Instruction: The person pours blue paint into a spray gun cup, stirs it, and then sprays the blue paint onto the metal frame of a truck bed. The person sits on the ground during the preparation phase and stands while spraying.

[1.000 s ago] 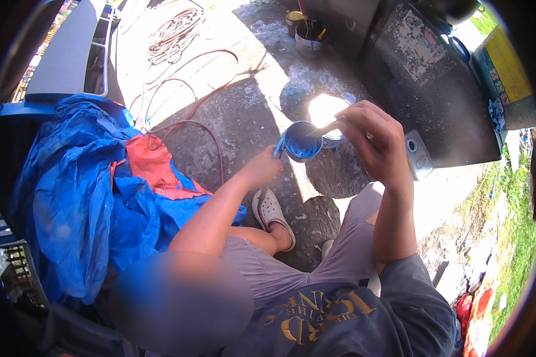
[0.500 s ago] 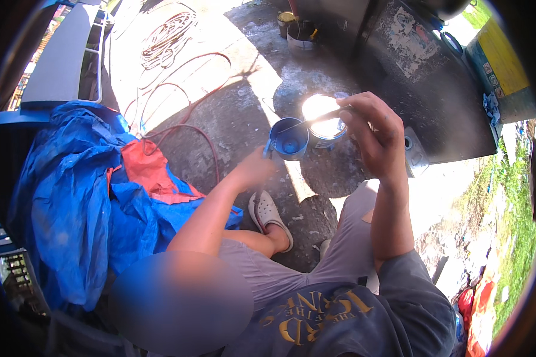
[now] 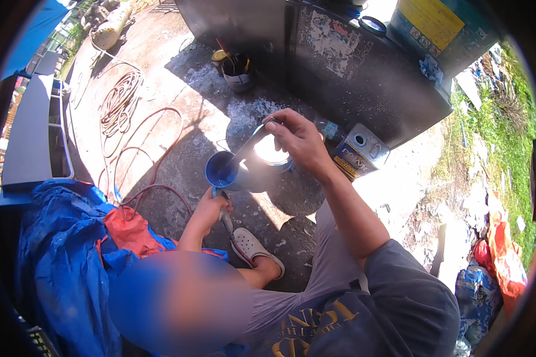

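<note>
My left hand grips the handle of a blue cup with blue liquid inside; a grey elongated piece below that hand is hard to make out. Pinched in my right hand is a thin flat stirrer, its lower end inside the cup. Just behind the cup, a round can with a glaring sunlit top stands on the stained concrete, partly hidden by my right hand. A rectangular metal can with an open spout is to its right.
Blue and red tarps lie at left beside a grey panel. Hoses coil on the concrete. A dark metal cabinet is ahead, with buckets at its foot. Grass and litter border the right; my clogged foot is below.
The view has shifted, bringing more of the yard and cabinet in at the top. Both my hands and the cup now sit further left in the picture; the stirrer stays in the cup.
</note>
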`<move>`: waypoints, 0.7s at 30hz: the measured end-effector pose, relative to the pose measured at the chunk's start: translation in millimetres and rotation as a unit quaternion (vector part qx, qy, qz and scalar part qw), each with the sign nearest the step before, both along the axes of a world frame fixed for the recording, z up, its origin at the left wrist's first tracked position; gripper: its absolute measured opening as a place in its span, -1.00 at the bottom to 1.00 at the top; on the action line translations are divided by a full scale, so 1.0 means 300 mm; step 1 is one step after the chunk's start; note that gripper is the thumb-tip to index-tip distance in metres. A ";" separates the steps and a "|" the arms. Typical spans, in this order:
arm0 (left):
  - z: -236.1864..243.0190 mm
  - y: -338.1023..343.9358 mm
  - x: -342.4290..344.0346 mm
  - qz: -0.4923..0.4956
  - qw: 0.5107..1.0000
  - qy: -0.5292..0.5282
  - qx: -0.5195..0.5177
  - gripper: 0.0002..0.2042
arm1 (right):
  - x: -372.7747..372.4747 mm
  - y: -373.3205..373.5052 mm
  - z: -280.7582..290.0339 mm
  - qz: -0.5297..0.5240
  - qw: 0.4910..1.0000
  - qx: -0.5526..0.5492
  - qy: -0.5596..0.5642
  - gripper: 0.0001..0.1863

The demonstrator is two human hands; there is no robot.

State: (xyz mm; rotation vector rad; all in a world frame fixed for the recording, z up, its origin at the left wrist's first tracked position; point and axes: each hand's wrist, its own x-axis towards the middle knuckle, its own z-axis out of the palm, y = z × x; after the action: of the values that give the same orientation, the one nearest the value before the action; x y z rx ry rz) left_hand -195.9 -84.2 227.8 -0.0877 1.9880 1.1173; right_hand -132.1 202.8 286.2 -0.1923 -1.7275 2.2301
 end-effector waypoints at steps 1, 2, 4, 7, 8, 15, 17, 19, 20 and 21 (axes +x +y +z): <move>0.007 0.004 0.002 -0.001 1.000 0.002 -0.002 -0.60 | -0.015 -0.003 -0.035 -0.019 0.999 -0.028 0.004 -0.78; 0.009 0.009 0.001 -0.003 1.000 0.004 -0.005 -0.60 | -0.025 0.009 -0.055 -0.017 0.999 -0.043 0.006 -0.79; -0.003 -0.005 -0.005 0.005 1.000 0.002 0.004 -0.63 | -0.049 0.026 -0.097 -0.005 0.997 -0.074 0.008 -0.80; -0.055 -0.038 -0.020 0.009 0.999 0.008 0.053 -0.65 | -0.073 0.021 -0.158 -0.025 0.993 -0.114 -0.036 -0.81; -0.049 -0.029 -0.019 0.021 0.999 0.002 0.047 -0.66 | -0.074 0.018 -0.177 -0.040 0.991 -0.127 -0.032 -0.80; -0.003 -0.020 0.006 0.043 0.998 0.018 0.044 -0.70 | -0.092 0.048 -0.300 -0.026 0.946 -0.293 -0.137 -0.82; 0.008 -0.008 0.011 0.048 0.997 0.024 0.047 -0.72 | -0.097 0.065 -0.323 -0.033 0.949 -0.279 -0.146 -0.82; 0.028 -0.005 0.024 0.055 0.998 0.021 0.035 -0.72 | -0.099 0.076 -0.349 -0.029 0.956 -0.251 -0.151 -0.80; 0.017 -0.014 0.023 0.051 0.998 0.022 0.040 -0.71 | -0.101 0.074 -0.364 -0.023 0.960 -0.233 -0.155 -0.77; -0.005 -0.027 0.018 0.047 0.998 0.023 0.045 -0.71 | -0.102 0.072 -0.381 -0.015 0.963 -0.216 -0.161 -0.77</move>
State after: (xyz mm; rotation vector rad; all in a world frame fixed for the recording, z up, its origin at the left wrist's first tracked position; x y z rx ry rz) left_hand -190.4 -92.4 226.4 -0.1094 1.9887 1.2773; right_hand -162.7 224.3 171.9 -0.7093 -1.3297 2.6416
